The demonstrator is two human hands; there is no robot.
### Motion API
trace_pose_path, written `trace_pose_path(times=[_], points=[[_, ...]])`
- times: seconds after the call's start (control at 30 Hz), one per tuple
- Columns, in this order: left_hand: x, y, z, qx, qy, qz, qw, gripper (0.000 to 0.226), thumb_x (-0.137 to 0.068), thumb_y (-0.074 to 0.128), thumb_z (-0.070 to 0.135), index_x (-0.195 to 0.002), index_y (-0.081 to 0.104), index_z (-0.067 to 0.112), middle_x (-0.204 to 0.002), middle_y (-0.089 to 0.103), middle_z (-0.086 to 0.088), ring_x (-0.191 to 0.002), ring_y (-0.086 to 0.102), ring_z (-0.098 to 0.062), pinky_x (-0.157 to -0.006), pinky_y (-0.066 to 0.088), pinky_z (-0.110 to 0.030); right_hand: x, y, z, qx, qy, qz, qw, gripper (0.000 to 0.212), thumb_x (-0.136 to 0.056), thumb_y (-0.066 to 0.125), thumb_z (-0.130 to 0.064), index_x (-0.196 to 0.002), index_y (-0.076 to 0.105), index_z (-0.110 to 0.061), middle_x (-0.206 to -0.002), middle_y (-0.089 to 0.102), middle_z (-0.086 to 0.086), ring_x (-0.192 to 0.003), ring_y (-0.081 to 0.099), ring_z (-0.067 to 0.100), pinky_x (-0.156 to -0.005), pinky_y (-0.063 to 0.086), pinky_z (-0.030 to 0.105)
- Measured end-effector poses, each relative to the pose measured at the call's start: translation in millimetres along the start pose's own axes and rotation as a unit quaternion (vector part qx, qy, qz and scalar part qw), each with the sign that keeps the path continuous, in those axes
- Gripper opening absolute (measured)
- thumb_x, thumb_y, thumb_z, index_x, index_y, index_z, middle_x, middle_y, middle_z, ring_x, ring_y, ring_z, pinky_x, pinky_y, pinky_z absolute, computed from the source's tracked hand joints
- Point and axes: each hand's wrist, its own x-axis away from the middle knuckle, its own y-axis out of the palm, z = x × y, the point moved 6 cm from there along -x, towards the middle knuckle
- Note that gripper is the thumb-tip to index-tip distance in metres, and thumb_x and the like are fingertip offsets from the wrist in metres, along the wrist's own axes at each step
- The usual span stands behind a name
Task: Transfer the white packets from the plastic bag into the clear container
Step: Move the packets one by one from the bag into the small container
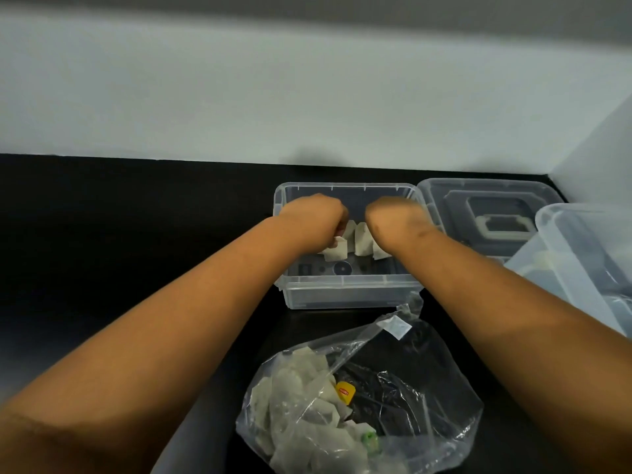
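Note:
A clear container (349, 295) stands on the black counter near the wall. Both my hands reach into it from above. My left hand (313, 213) is closed on white packets (337, 251) that hang below its fingers. My right hand (393, 217) is closed on more white packets (363, 242), which also hang down inside the container. In front of the container lies a crumpled plastic bag (393, 398), open toward the container, with several white packets (301, 405) heaped in its left half, plus a yellow tag (345, 392) and a green bit (369, 439).
A clear lid (492, 213) with a grey handle lies right of the container. Another clear tub (588, 261) stands at the far right. A pale wall (307, 97) runs behind the black counter (119, 217) and turns a corner at the right.

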Motion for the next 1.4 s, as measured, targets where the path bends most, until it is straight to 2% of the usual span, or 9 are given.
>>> trace_pose_path(times=[0.1,0.2,0.33,0.4,0.53,0.93,1.07,1.2,1.4], points=[[-6,4,4,0.011,0.005,-0.013,1.0,0.012,-0.083,0.07,0.019,-0.094,0.065,0.019,-0.092,0.065,-0.001,-0.085,0.061,-0.02,-0.069,0.048,-0.031,-1,-4,3,-0.028,0.018,-0.024,0.999,0.011,-0.085,0.054,0.007,-0.088,0.063,0.001,-0.068,0.044,0.007,-0.074,0.052,0.025,-0.07,0.043,0.032],[-14,9,10,0.032,0.017,-0.022,0.999,0.012,-0.081,0.07,0.019,-0.093,0.067,0.018,-0.09,0.066,-0.002,-0.083,0.061,-0.021,-0.071,0.051,-0.032,11,-18,12,-0.055,0.03,-0.001,0.998,0.028,-0.085,0.057,0.008,-0.065,0.047,-0.008,-0.065,0.038,0.004,-0.069,0.048,0.022,-0.075,0.039,0.032],[-32,16,29,0.067,0.046,-0.046,0.996,0.01,-0.081,0.071,0.022,-0.086,0.062,0.021,-0.086,0.06,0.003,-0.079,0.056,-0.017,-0.067,0.041,-0.029,27,-29,47,-0.133,0.1,0.043,0.985,0.012,-0.083,0.062,0.004,-0.088,0.063,-0.006,-0.065,0.044,0.006,-0.055,0.041,0.019,-0.067,0.04,0.031],[-41,21,39,0.094,0.051,-0.059,0.993,0.01,-0.082,0.072,0.023,-0.086,0.063,0.023,-0.087,0.06,0.004,-0.081,0.057,-0.016,-0.068,0.042,-0.028,41,-23,60,-0.163,0.131,0.029,0.978,0.01,-0.086,0.065,-0.007,-0.096,0.067,-0.005,-0.074,0.057,0.009,-0.062,0.053,0.025,-0.064,0.043,0.031],[-59,29,55,0.108,0.056,-0.071,0.99,0.014,-0.082,0.072,0.022,-0.094,0.067,0.016,-0.09,0.063,0.002,-0.083,0.059,-0.017,-0.071,0.048,-0.03,82,-15,70,-0.185,0.121,0.121,0.968,0.011,-0.088,0.066,-0.021,-0.095,0.071,-0.013,-0.084,0.069,0.01,-0.078,0.066,0.028,-0.062,0.045,0.028],[-64,18,64,0.012,0.047,-0.008,0.999,0.024,-0.088,0.065,0.023,-0.108,0.066,0.01,-0.108,0.067,-0.009,-0.096,0.061,-0.025,-0.085,0.051,-0.036,139,-17,66,-0.285,0.076,0.197,0.935,0.015,-0.091,0.061,-0.035,-0.093,0.07,-0.023,-0.082,0.07,-0.002,-0.076,0.065,0.018,-0.072,0.055,0.036],[-30,-13,63,0.048,0.033,0.065,0.996,0.023,-0.088,0.065,0.023,-0.108,0.067,0.011,-0.104,0.069,-0.008,-0.093,0.063,-0.023,-0.084,0.052,-0.035,155,-17,49,-0.316,0.028,0.164,0.934,0.013,-0.091,0.062,-0.036,-0.093,0.07,-0.026,-0.085,0.069,-0.008,-0.078,0.065,0.01,-0.072,0.052,0.028],[38,-37,69,0.134,0.036,0.141,0.98,0.023,-0.088,0.066,0.028,-0.107,0.068,0.016,-0.099,0.07,0.002,-0.09,0.065,-0.014,-0.08,0.05,-0.027,173,4,15,-0.372,-0.064,0.048,0.925,0.011,-0.087,0.067,-0.036,-0.091,0.072,-0.027,-0.082,0.07,-0.01,-0.067,0.059,-0.002,-0.062,0.046,0.015],[137,-4,71,0.151,0.031,0.074,0.985,0.014,-0.087,0.066,0.033,-0.096,0.072,0.024,-0.088,0.067,0.011,-0.078,0.06,-0.002,-0.066,0.046,-0.016,176,77,-36,-0.373,-0.128,-0.111,0.912,0.013,-0.086,0.069,-0.031,-0.093,0.074,-0.021,-0.087,0.072,-0.005,-0.083,0.066,0.009,-0.078,0.053,0.026]])
